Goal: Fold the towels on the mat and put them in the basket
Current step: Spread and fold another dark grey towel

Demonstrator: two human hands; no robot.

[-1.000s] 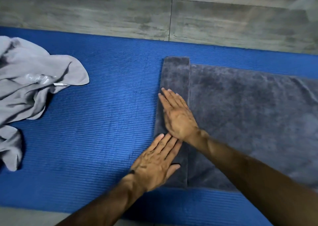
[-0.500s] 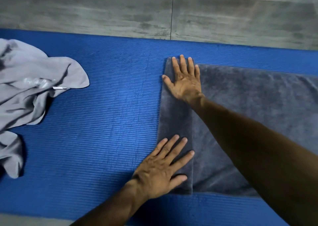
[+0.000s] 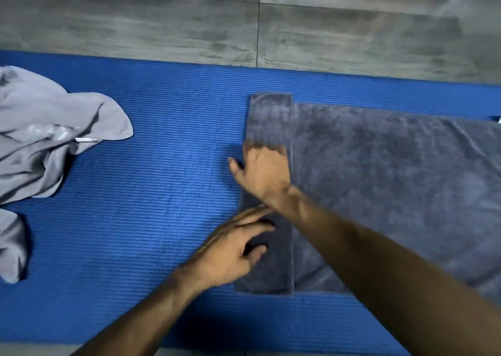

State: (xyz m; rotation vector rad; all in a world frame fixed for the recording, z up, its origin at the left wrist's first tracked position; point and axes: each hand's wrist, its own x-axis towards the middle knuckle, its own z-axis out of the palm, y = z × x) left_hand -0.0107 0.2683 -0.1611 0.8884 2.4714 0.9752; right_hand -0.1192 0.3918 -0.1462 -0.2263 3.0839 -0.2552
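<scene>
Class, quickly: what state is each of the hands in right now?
Left hand: curling round the dark towel's folded edge.
Right hand: blurred, cannot be told.

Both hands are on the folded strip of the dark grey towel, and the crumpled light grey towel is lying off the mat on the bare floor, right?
Not quite. The head view shows the light grey towel lying crumpled on the blue mat, not on the bare floor. The rest holds: left hand and right hand are on the dark grey towel's folded strip.
</scene>
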